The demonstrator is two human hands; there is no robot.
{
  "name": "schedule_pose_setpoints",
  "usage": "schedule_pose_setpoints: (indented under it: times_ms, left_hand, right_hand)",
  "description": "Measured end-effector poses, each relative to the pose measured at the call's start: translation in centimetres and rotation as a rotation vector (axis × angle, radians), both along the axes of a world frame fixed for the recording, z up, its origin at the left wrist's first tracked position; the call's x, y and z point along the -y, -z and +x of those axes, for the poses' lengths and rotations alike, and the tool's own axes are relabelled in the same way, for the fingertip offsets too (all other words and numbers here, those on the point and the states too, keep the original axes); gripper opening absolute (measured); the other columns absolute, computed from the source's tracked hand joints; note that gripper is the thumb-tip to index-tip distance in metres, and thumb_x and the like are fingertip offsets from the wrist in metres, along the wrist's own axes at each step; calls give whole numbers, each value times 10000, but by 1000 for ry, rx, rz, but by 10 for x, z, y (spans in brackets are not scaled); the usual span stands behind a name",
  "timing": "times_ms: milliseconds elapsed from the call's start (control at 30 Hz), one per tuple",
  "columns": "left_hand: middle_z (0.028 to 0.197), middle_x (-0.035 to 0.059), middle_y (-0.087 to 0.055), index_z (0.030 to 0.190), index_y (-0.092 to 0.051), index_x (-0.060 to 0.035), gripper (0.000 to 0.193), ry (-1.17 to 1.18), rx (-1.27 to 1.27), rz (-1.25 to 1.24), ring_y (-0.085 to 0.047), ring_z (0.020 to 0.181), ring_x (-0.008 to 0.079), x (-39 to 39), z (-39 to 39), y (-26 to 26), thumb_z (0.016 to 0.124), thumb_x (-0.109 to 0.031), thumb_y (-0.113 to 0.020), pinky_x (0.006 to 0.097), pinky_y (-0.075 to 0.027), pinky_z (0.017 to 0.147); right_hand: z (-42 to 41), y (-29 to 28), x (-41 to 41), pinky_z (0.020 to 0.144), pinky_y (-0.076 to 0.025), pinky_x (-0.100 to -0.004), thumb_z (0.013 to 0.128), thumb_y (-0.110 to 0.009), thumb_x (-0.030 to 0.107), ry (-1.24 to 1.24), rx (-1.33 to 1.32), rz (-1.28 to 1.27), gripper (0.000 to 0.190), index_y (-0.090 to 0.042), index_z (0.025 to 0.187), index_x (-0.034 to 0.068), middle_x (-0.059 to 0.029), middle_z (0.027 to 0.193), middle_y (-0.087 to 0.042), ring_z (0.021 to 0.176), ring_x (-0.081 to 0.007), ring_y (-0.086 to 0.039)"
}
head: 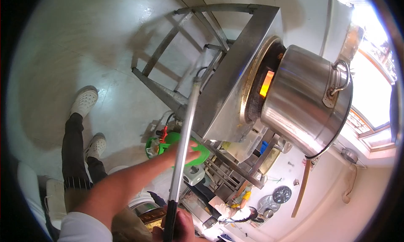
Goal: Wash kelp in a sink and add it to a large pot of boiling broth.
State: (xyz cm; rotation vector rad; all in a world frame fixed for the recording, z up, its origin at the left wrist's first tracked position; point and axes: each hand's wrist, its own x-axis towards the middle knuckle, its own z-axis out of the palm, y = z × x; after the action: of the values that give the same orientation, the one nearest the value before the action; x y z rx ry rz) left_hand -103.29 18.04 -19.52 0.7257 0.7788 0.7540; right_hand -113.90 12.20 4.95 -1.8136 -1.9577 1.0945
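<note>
A large stainless-steel stockpot (pixel 303 100) with a loop handle stands on a round burner (pixel 252 81) in a metal stove stand (pixel 233 74); an orange glow shows beside the pot. My right hand (pixel 181 224) is closed round the black grip of a long silvery metal pole (pixel 186 122), which rises in front of the stand. Behind the pole is my left hand (pixel 189 152), its fingers spread and not wrapped round it. In this view that hand overlaps a green round object (pixel 200 152); contact cannot be told. A red fitting (pixel 163 134) with a black hose is beside the green object.
A co-worker (pixel 233 212) in yellow gloves is at a far metal rack. Nearer are a white plastic container (pixel 194 175), a clear plastic bin (pixel 244 147) and a round metal vessel (pixel 143 205). The stand's legs (pixel 157 84) reach across the pale floor near my feet.
</note>
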Motion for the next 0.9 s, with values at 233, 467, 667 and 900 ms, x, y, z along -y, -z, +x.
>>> schedule_pose_setpoints:
  times_ms: [233, 467, 667, 900]
  left_hand:
    - [929, 217, -635, 899, -643, 5, 305, 245, -898, -290, -615, 861, 361, 134, -253, 36, 785, -256, -535, 452, -485, 759]
    - [872, 166, -652, 814, -663, -93, 181, -203, -1181, -529, -620, 848, 341, 188, -406, -78, 765, -228, -553, 458, -486, 760]
    - [930, 110, -660, 900, -683, -168, 245, -448, -1177, -494, -618, 904, 307, 170, -494, -130, 747, -265, -519, 433, -485, 796]
    - [800, 192, -647, 726, -649, -31, 186, -978, -1092, -713, -607, 742, 367, 182, -569, -235, 749, -161, -518, 480, -474, 683]
  right_hand:
    - [-48, -55, -17, 614, -483, -282, 694, -562, -7, 500, -164, -696, 554, -433, 1229, -67, -170, 944, -607, 640, -137, -566]
    - [-146, -186, -69, 415, -331, -239, 761, -494, 64, 432, -598, -680, 290, -585, 1004, -65, -50, 610, -513, 452, -108, -432]
    - [-275, -295, -136, 476, -426, -255, 771, -511, 91, -168, -921, -487, 314, -569, 1032, -73, -101, 659, -594, 528, -160, -542]
    - [-469, -387, -233, 449, -468, -293, 786, -564, 170, -672, -1325, -138, 466, -478, 1165, -86, -207, 935, -617, 518, -193, -554]
